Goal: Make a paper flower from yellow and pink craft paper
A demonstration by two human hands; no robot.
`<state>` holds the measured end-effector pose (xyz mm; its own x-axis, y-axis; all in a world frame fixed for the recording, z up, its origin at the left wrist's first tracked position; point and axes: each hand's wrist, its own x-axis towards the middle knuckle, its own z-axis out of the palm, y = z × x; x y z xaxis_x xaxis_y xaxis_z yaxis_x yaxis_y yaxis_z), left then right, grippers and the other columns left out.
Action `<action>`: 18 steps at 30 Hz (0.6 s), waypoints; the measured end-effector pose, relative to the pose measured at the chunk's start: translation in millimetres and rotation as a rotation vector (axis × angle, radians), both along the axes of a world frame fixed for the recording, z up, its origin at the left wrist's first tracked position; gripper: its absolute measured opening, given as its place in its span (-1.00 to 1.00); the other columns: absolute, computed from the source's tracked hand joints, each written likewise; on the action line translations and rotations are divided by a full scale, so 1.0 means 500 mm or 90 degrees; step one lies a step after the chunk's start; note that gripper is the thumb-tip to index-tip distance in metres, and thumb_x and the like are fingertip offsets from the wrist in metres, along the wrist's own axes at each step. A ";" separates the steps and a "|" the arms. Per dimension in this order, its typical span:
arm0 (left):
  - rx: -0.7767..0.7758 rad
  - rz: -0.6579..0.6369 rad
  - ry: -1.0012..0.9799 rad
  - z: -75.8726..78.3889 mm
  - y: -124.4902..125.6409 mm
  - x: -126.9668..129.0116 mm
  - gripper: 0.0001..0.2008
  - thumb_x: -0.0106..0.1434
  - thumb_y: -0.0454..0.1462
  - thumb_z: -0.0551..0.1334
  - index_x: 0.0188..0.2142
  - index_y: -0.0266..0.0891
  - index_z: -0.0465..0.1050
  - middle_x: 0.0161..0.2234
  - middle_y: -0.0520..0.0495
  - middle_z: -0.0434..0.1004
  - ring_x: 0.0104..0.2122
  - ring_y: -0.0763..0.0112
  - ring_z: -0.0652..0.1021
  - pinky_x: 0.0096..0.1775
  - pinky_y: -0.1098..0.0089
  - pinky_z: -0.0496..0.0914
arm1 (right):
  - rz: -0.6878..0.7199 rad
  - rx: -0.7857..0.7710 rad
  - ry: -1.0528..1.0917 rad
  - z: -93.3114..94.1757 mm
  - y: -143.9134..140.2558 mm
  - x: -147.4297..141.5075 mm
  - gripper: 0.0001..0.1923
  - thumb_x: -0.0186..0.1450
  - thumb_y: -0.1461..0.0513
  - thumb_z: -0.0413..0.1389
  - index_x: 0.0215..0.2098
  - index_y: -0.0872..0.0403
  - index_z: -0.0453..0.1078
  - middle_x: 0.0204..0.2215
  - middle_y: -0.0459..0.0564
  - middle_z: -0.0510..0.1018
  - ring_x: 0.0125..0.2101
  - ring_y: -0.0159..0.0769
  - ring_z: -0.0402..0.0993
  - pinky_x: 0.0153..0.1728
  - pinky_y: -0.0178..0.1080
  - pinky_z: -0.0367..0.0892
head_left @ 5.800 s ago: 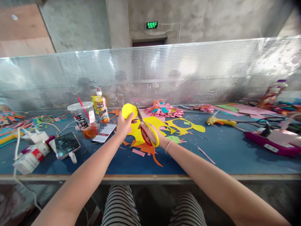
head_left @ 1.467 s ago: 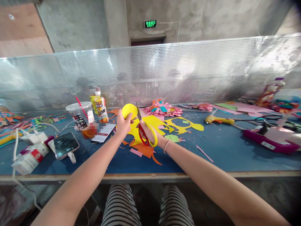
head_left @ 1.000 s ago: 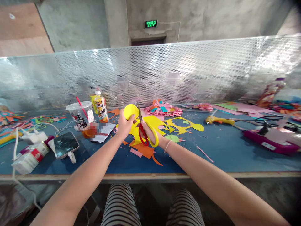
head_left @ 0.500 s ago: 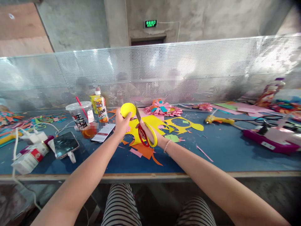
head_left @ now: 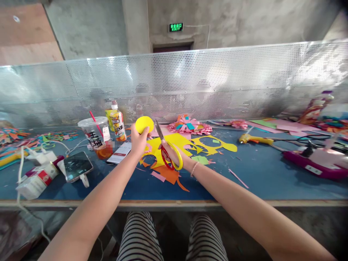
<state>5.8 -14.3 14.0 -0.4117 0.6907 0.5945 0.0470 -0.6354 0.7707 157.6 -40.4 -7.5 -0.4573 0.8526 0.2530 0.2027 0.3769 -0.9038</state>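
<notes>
My left hand (head_left: 139,139) holds a yellow paper circle (head_left: 144,124) up above the blue table (head_left: 261,174). My right hand (head_left: 176,156) grips scissors (head_left: 168,152) with red and yellow handles, blades pointing up and away, a short gap to the right of the circle. Under both hands lie cut yellow paper sheets (head_left: 187,143) and orange scraps (head_left: 167,174).
A plastic cup with a red straw (head_left: 95,136), a juice bottle (head_left: 117,122), a phone (head_left: 77,165) and a small carton (head_left: 35,180) stand at left. Pink paper flowers (head_left: 189,126) lie behind. A glue gun (head_left: 254,139) and a purple device (head_left: 312,163) sit at right, before a perforated metal screen (head_left: 244,79).
My left hand has drawn the yellow circle left, away from the scissor blades, and the circle is now apart from the blades. The scissors stay in my right hand.
</notes>
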 end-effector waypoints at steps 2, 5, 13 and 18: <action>-0.012 -0.032 -0.029 -0.003 0.011 -0.006 -0.70 0.04 -0.23 0.21 -0.21 -0.20 0.22 -0.35 -0.01 0.43 -0.51 0.51 0.48 -0.41 0.44 0.43 | -0.042 0.029 -0.059 0.000 0.014 0.008 -0.48 0.24 -0.15 -0.29 -0.42 0.08 0.22 -0.72 -0.17 0.23 -0.71 -0.45 0.15 -0.63 -0.35 0.14; -0.072 -0.112 -0.089 -0.009 0.025 -0.013 -0.75 0.06 -0.30 0.15 -0.22 -0.20 0.25 -0.32 -0.04 0.44 -0.45 0.43 0.53 -0.37 0.39 0.45 | -0.169 0.191 -0.209 0.003 0.048 0.036 -0.61 0.20 -0.07 -0.07 -0.35 0.08 0.25 -0.50 -0.02 0.42 -0.48 -0.33 0.36 -0.45 -0.33 0.19; -0.240 -0.242 -0.179 -0.011 0.033 -0.031 -0.78 0.09 -0.28 0.07 -0.22 -0.22 0.24 -0.44 -0.03 0.49 -0.51 0.42 0.54 -0.40 0.36 0.45 | -0.317 0.270 -0.550 -0.003 0.134 0.149 -0.62 0.09 0.19 0.06 -0.13 0.16 0.23 -0.22 0.17 0.46 -0.24 -0.14 0.39 -0.35 -0.29 0.19; -0.283 -0.227 0.012 -0.021 0.036 -0.035 -0.82 -0.01 -0.26 0.20 -0.37 -0.29 0.34 -0.50 0.01 0.44 -0.60 0.55 0.46 -0.49 0.49 0.40 | -0.375 0.251 -0.615 -0.011 0.148 0.174 -0.57 0.07 0.20 0.07 -0.11 0.26 0.25 -0.12 0.33 0.36 -0.08 0.03 0.28 -0.19 -0.14 0.20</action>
